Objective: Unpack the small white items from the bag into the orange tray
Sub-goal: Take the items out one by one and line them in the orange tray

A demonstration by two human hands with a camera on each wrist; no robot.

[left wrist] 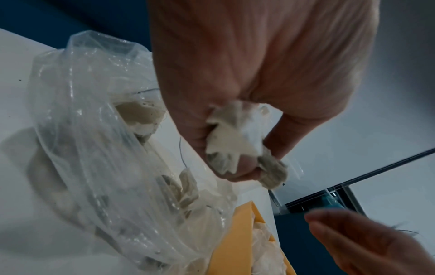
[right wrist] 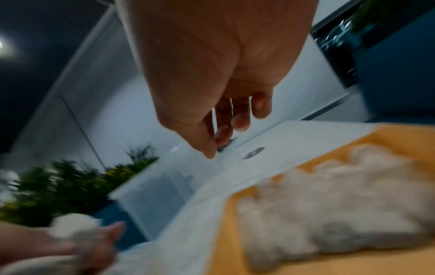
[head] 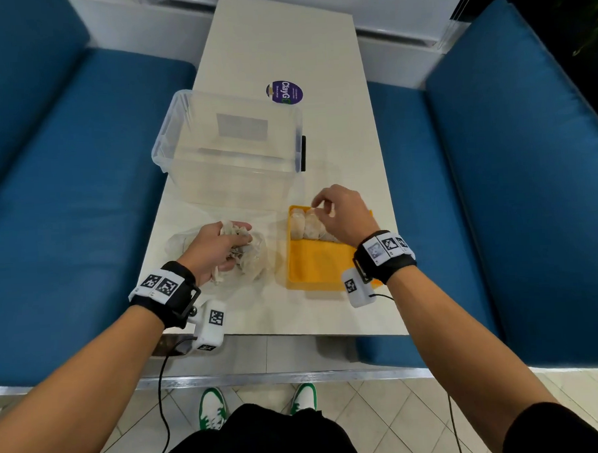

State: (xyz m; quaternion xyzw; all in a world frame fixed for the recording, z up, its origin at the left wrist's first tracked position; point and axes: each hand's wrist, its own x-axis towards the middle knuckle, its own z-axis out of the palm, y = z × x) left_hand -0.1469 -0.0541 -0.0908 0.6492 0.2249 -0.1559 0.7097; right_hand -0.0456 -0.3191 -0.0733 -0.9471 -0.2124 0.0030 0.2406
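Observation:
My left hand (head: 223, 245) grips a bunch of small white sachets (left wrist: 230, 137) just above the clear plastic bag (head: 254, 262), which lies crumpled on the table with more sachets inside (left wrist: 183, 188). To its right sits the orange tray (head: 313, 263). A row of white sachets (head: 306, 224) fills the tray's far end. My right hand (head: 327, 208) hovers over that row, its fingers (right wrist: 240, 121) loosely curled with nothing between them. The right wrist view is blurred.
A clear, lidless plastic box (head: 232, 143) stands behind the bag, with a round purple sticker (head: 284, 91) on the table (head: 282, 38) beyond it. Blue benches (head: 67, 202) flank the narrow table. The table's front edge runs just behind my wrists.

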